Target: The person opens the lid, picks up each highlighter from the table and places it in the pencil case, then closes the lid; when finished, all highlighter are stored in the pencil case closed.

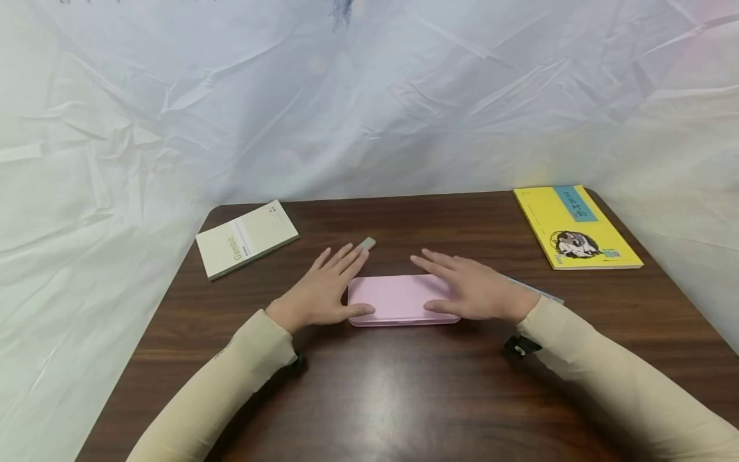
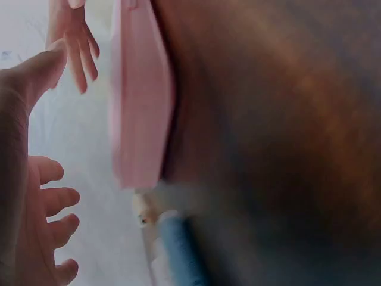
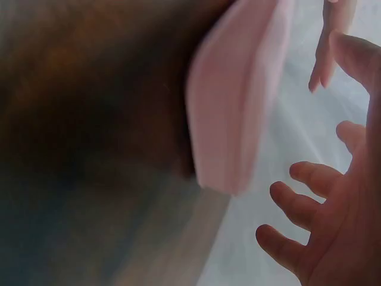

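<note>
Frame centre: flat pink rectangular case lying long side left-to-right | left hand, right hand hovering apart, empty, flanking its ends | neither clearly nearer

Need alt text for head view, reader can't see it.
A person's left hand and right hand, fingers extended, are at either end of a pink case on a dark wooden table. A pale "Gambit" notepad lies at the table's back left and a yellow book at its back right, with white sheeting behind.
</note>
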Demonstrator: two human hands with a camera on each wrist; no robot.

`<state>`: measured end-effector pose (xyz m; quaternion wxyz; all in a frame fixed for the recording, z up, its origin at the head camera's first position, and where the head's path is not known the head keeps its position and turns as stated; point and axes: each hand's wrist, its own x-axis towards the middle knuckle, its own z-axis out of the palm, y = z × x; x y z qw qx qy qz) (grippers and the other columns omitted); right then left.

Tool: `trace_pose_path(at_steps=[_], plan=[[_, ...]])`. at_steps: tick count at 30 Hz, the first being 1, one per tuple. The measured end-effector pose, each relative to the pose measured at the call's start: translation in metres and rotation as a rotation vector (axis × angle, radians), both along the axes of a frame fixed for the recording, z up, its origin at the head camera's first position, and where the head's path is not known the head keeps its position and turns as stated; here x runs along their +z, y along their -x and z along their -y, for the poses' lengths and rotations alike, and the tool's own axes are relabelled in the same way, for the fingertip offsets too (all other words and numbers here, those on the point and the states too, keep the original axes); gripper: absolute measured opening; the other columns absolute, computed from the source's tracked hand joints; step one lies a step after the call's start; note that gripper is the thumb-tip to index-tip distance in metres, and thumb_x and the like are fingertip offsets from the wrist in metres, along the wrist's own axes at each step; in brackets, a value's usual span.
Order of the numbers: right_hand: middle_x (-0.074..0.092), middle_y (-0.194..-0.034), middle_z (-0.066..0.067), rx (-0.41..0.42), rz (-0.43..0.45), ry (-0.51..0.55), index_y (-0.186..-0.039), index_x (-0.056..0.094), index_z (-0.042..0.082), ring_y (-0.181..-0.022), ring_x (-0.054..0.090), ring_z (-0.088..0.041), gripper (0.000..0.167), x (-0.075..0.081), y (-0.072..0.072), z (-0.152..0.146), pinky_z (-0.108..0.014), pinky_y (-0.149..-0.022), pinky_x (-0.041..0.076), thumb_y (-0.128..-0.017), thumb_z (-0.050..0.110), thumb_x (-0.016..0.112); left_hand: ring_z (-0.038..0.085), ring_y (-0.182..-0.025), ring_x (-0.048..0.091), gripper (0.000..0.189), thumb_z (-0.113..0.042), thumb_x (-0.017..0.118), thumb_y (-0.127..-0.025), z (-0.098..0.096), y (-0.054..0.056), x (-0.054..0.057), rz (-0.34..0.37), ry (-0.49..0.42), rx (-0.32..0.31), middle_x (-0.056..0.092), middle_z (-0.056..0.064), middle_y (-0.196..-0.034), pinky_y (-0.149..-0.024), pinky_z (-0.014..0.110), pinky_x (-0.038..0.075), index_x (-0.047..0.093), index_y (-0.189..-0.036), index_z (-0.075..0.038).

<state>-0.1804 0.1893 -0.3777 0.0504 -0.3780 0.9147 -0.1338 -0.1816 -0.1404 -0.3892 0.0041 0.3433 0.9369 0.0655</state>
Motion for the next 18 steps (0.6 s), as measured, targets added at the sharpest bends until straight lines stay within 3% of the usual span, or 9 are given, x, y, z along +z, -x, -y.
trace_pose_path(at_steps=[7, 12, 18], plan=[[0.027, -0.163, -0.01, -0.002, 0.041, -0.011, -0.16, 0.021, 0.031, -0.148, 0.028, -0.03, 0.088, -0.014, -0.009, 0.005, -0.056, -0.118, 0.023, -0.089, 0.068, 0.058, 0.026, -0.152, 0.019, 0.111, -0.081, 0.052, -0.082, -0.006, -0.004, -0.017, 0.033, -0.018, -0.073, 0.025, 0.011, -0.164, -0.122, 0.05, 0.017, 0.021, -0.159, -0.007], [0.025, -0.164, -0.009, -0.003, 0.047, -0.023, -0.16, 0.021, 0.031, -0.149, 0.027, -0.031, 0.091, -0.018, -0.012, 0.008, -0.055, -0.119, 0.022, -0.087, 0.067, 0.062, 0.023, -0.151, 0.021, 0.113, -0.08, 0.055, -0.081, -0.01, -0.004, -0.018, 0.069, -0.003, -0.075, 0.026, 0.01, -0.164, -0.122, 0.047, 0.019, 0.018, -0.16, -0.008], [0.027, -0.163, -0.01, 0.017, 0.013, -0.029, -0.16, 0.024, 0.028, -0.149, 0.026, -0.03, 0.09, -0.023, -0.013, 0.01, -0.055, -0.118, 0.024, -0.088, 0.067, 0.062, 0.025, -0.145, 0.035, 0.109, -0.074, 0.06, -0.082, -0.012, -0.005, -0.018, 0.098, 0.022, -0.055, 0.034, 0.011, -0.159, -0.119, 0.042, 0.029, 0.018, -0.16, -0.009]])
